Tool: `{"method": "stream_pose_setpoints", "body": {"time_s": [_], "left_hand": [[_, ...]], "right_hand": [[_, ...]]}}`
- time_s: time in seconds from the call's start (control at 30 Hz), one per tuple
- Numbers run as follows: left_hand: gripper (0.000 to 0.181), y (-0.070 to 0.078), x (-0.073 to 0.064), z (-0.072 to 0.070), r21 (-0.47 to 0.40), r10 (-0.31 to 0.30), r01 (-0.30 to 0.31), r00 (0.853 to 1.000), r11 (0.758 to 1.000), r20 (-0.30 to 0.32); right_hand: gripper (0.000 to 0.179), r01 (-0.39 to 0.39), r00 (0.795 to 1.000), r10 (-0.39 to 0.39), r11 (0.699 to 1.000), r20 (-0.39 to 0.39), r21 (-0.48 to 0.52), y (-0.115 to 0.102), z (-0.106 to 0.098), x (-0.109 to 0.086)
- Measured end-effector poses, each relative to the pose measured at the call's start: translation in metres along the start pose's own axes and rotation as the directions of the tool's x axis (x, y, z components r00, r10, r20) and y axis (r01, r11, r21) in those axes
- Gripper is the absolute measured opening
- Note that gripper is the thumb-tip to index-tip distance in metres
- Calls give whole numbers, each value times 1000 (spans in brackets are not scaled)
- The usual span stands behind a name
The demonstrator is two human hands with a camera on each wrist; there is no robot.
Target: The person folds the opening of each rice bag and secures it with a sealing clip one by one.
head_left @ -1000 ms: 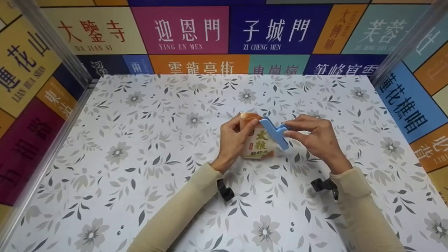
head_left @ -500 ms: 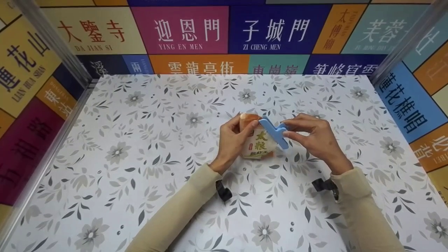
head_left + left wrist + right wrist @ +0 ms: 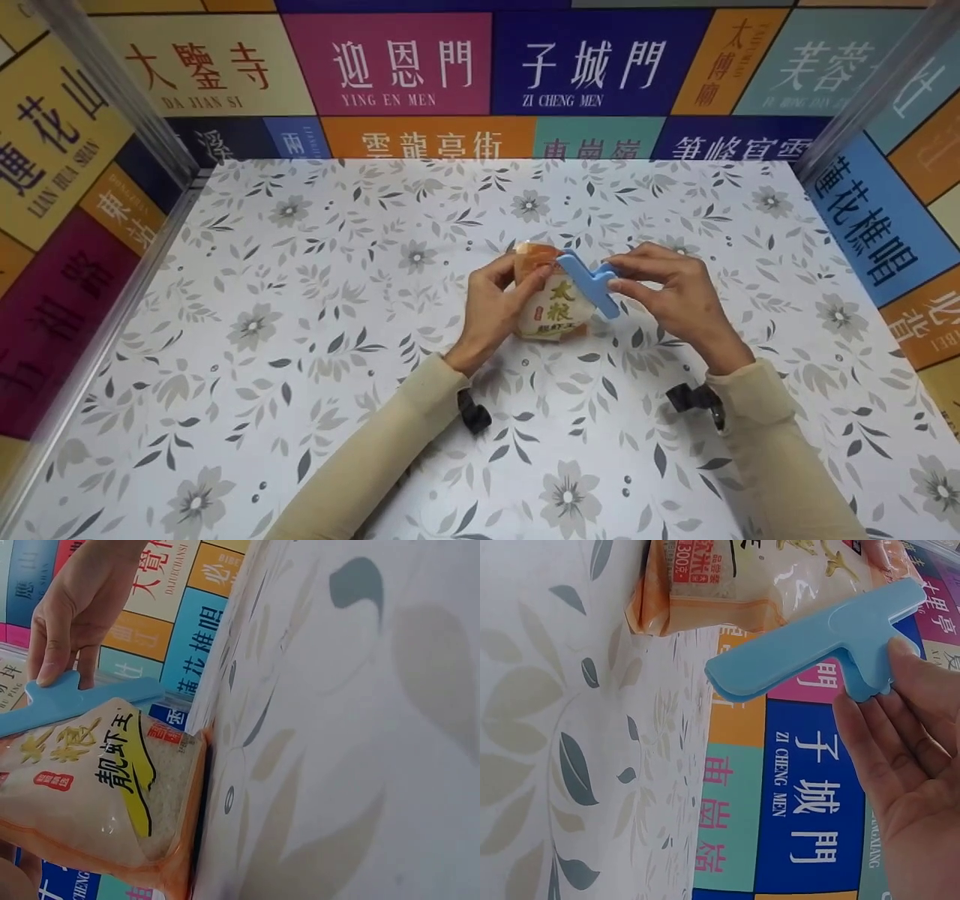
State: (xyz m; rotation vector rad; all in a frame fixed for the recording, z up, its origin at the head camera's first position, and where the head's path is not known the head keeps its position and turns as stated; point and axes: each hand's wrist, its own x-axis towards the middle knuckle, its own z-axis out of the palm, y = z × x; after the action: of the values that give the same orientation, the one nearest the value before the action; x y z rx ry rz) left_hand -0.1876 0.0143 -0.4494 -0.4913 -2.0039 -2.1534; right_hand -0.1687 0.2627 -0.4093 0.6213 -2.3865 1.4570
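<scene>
A small clear bag of rice (image 3: 556, 309) with orange edges and Chinese lettering stands on the table, its bottom down against the cloth in the left wrist view. My left hand (image 3: 491, 306) grips its upper left part, thumb across the front. With thumb and fingers my right hand (image 3: 679, 292) pinches the handles of a light blue bag clip (image 3: 590, 283). The clip's long bar slants along the bag's right side, its upper end near the left thumb. Seen from the right wrist, the clip (image 3: 810, 645) overlaps the bag's edge (image 3: 705, 611).
A white cloth with grey leaves and flowers covers the table (image 3: 360, 420). Colourful panels with Chinese lettering form a back wall (image 3: 390, 67) and two side walls. A black wrist mount (image 3: 474, 411) sits at the left cuff, another mount (image 3: 694, 397) at the right.
My left hand has shifted slightly left and down, its thumb now lower on the bag, leaving more of the orange top in sight. Clip and right hand stay almost in place.
</scene>
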Motion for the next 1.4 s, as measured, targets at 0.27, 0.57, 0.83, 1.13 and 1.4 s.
{"method": "stream_pose_setpoints", "body": {"time_s": [0.27, 0.57, 0.83, 1.13, 1.4], "left_hand": [[35, 1, 1, 1, -8, 9, -9, 1000, 1000, -19], [33, 0, 0, 0, 5, -3, 4, 1000, 1000, -28], [39, -1, 1, 2, 7, 43, -43, 998, 999, -52], [43, -1, 1, 2, 21, 41, -40, 997, 999, -60], [42, -1, 1, 2, 22, 33, -31, 998, 999, -62]], "right_hand": [[31, 15, 1000, -15, 1000, -16, -4, 0, 0, 0], [32, 9, 1000, -9, 1000, -28, -10, -1, 2, 0], [31, 27, 999, -27, 1000, -34, 14, -3, 3, 3], [30, 50, 998, -50, 999, -36, 15, -6, 4, 6], [30, 67, 997, -67, 998, -44, 11, -5, 4, 7]]}}
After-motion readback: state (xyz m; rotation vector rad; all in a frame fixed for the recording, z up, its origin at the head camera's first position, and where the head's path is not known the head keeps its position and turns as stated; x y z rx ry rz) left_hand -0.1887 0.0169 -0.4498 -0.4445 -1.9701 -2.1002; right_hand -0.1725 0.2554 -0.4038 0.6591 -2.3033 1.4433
